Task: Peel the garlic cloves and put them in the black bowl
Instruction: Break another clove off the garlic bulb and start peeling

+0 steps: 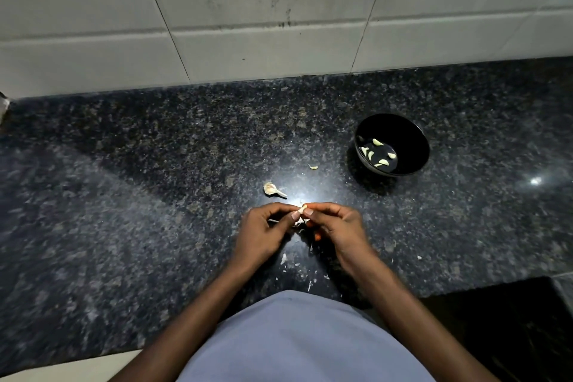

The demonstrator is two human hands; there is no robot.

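So from my feed off the head cam, both hands are bunched together over the dark speckled counter (124, 180), pretty much dead center. The left hand (263, 228) and the right hand (336, 226) are both pinching the same garlic clove (301, 210) between thumb and fingertips, fingers curled in around it. Some papery skin hangs under the clove between the hands, though it's blurry there so I honestly can't tell how much of the skin is off.

The black bowl (392, 146) sits up and to the right of the hands, well apart from them, with a handful of peeled cloves (376, 153) lying in the bottom. I count about five or six.

Just beyond the left hand there's a chunk of garlic bulb with its stem (273, 189) lying on the counter, and a little further toward the bowl a single small piece (313, 167), clove or skin, too small to say.

Bits of skin flakes (283, 258) are scattered on the counter near the person's light blue shirt (294, 341). White tiled wall (217, 9) runs along the back, kinda grimy.
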